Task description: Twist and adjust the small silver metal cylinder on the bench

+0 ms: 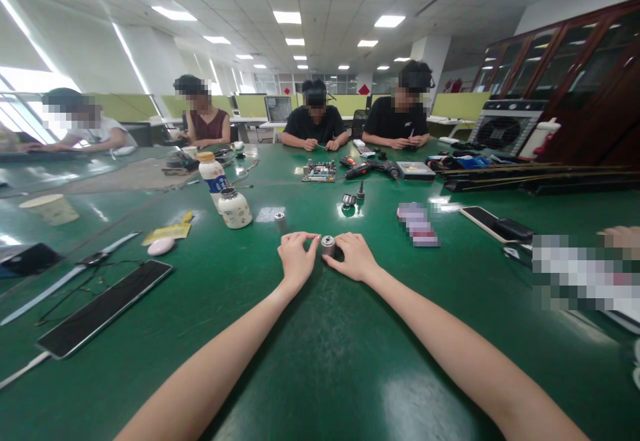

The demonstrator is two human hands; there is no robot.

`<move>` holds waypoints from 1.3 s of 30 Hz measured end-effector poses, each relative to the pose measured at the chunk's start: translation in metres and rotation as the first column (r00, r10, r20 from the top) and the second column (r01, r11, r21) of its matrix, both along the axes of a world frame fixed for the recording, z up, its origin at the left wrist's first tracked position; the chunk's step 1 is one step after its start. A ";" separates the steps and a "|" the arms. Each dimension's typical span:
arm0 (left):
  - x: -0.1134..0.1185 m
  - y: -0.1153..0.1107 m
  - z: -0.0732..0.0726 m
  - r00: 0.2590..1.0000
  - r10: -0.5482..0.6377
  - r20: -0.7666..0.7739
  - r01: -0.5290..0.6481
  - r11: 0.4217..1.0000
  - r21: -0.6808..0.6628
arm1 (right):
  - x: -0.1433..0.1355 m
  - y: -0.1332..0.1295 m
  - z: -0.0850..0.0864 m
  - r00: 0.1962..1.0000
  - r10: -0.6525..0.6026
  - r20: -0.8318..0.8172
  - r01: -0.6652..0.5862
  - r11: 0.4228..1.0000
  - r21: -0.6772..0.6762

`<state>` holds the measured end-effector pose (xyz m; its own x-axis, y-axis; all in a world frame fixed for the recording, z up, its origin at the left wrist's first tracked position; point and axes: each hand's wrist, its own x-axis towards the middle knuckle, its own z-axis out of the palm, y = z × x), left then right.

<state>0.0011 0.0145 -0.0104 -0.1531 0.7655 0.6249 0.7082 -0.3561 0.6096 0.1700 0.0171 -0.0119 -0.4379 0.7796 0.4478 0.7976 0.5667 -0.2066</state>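
A small silver electric motor (328, 246), a short metal cylinder with dark marks on its top, stands upright on the green table. The thumb and fingers of my right hand (356, 258) are curled round its right and near sides. To its left, my left hand (297, 257) holds thumb and index fingertips pinched together close to the motor's upper edge; anything between them is too small to make out. A second similar motor (280, 221) stands farther back on the left, apart from both hands.
Beyond my hands are a circuit board (320, 171), power drill (357, 170), and small metal parts (349, 200). At left stand a white jar (235, 209) and bottle (212, 175), with a tablet (107, 307) nearer. A phone (484, 221) lies right. Several people sit around the table.
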 end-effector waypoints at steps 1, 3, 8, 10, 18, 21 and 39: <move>-0.001 0.002 -0.004 1.000 0.007 -0.025 -0.008 0.999 -0.046 | 0.000 0.000 0.000 1.000 -0.027 -0.007 0.027 1.000 0.008; -0.003 0.003 -0.010 0.997 0.005 -0.082 -0.014 0.993 -0.113 | -0.001 0.000 -0.001 0.997 -0.072 -0.022 0.072 0.997 0.016; -0.001 0.000 -0.012 0.993 0.008 -0.117 -0.025 0.989 -0.144 | -0.001 0.000 -0.001 0.996 -0.088 -0.028 0.088 0.996 -0.005; -0.001 -0.001 -0.009 0.994 0.012 -0.109 -0.030 0.986 -0.167 | 0.000 0.000 -0.001 0.996 -0.082 -0.029 0.081 0.997 -0.012; 0.004 -0.006 0.009 0.995 -0.091 -0.035 0.092 0.995 0.036 | 0.000 -0.001 0.003 0.999 -0.007 -0.054 0.005 0.999 -0.049; 0.007 -0.009 0.012 0.986 -0.163 -0.034 0.166 0.983 0.078 | 0.001 -0.001 0.003 0.997 0.066 -0.048 -0.068 0.997 -0.038; 0.005 -0.003 0.009 0.918 -0.395 0.047 0.393 0.919 0.041 | 0.002 0.003 0.000 0.992 0.112 -0.062 -0.113 0.994 -0.015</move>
<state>0.0061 0.0119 -0.0018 0.1236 0.7516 0.6480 0.4738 -0.6184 0.6269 0.1722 0.0198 -0.0122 -0.4956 0.7354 0.4622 0.7149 0.6476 -0.2638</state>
